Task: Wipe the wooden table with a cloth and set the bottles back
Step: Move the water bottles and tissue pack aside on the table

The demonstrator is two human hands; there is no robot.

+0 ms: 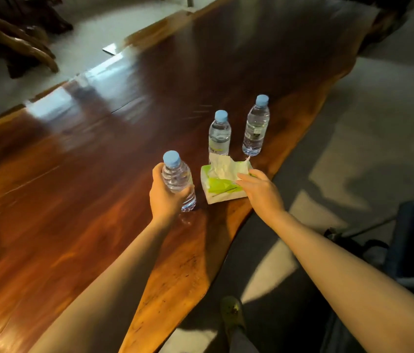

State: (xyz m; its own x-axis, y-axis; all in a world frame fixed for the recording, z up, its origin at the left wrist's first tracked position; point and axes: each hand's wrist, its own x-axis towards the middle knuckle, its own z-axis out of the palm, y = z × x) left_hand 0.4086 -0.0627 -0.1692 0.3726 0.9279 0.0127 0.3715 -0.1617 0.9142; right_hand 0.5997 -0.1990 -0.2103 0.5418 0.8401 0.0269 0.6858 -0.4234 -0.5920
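Clasping upright bottle (175, 171) in left grip (166, 193), right grip (260, 191) pinching tissue (222, 166) atop green pack (220, 188).

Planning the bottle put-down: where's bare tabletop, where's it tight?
Free: the wide stretch of wooden table left of the left hand and its held bottle, and the far tabletop beyond the middle bottle and far bottle. Crowded: the right edge, where tissue pack, right hand and those bottles cluster.

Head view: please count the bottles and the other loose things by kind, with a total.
Blue-capped water bottles: 3, one gripped by the left hand
Green tissue pack: 1
Total: 4
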